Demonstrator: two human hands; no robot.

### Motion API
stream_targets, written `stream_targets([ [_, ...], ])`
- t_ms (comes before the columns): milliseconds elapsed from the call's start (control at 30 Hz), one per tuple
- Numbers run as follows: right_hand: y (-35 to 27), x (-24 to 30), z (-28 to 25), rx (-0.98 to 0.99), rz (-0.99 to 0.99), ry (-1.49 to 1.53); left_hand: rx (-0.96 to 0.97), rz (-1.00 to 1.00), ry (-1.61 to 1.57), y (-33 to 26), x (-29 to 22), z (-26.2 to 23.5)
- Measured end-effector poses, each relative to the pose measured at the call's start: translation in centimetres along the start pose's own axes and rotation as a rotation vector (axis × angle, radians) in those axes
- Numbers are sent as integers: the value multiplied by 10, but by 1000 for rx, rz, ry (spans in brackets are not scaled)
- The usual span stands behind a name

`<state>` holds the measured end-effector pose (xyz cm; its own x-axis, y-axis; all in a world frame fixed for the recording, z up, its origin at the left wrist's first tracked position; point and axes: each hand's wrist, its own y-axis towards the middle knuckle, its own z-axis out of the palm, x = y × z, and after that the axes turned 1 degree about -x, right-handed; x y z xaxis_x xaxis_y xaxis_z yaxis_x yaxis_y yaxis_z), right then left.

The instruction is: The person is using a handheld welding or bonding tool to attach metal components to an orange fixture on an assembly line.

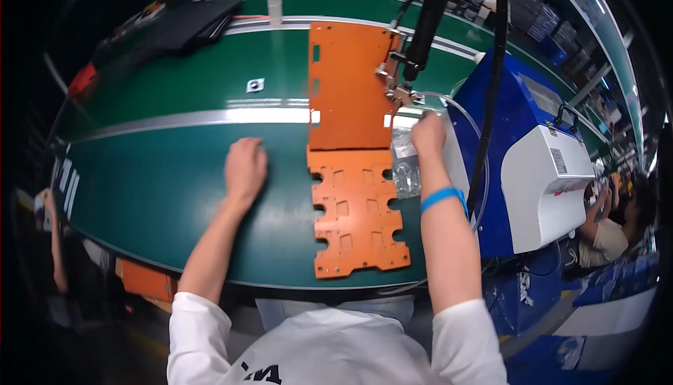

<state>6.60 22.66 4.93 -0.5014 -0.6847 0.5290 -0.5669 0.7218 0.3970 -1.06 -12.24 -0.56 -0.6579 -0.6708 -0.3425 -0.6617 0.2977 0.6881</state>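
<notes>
Hands on a green tabletop point(154, 175). Left hand point(245, 169) curled, knuckles up, fingers together, resting on bare green surface at nine o'clock from an orange perforated metal plate point(359, 220), just beside its edge, holding nothing visible. Right hand point(427, 135) at three o'clock from the plate's upper half, fingers folded over a clear plastic bag point(405, 164); grip hidden, cannot tell whether clamped. Blue wristband point(442, 197) on right wrist. Second orange panel point(348, 87) at twelve o'clock, touching the plate. Hanging black power screwdriver point(426, 24) above right hand. Blue-and-white machine point(540, 168) at three o'clock.
</notes>
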Motion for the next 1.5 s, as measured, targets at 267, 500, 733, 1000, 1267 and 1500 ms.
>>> stream_targets([
  [267, -109, 2, -78, 328, -250, -121, 412, 370, -174, -59, -188, 6],
  [500, -147, -53, -90, 388, -270, 107, 603, 184, 71, -65, -183, 8],
  [733, -136, -120, -81, 344, -334, 425, 566, 155, 202, -71, -155, 18],
  [1000, -118, -265, -20, 202, -569, 290, 585, 27, 393, -82, -110, 33],
  [1267, -83, -335, 42, 213, -475, 440, 530, -677, 503, -48, -92, 53],
  [1500, -63, -350, 78, 209, -539, 387, 107, -421, 942, -91, 19, 82],
])
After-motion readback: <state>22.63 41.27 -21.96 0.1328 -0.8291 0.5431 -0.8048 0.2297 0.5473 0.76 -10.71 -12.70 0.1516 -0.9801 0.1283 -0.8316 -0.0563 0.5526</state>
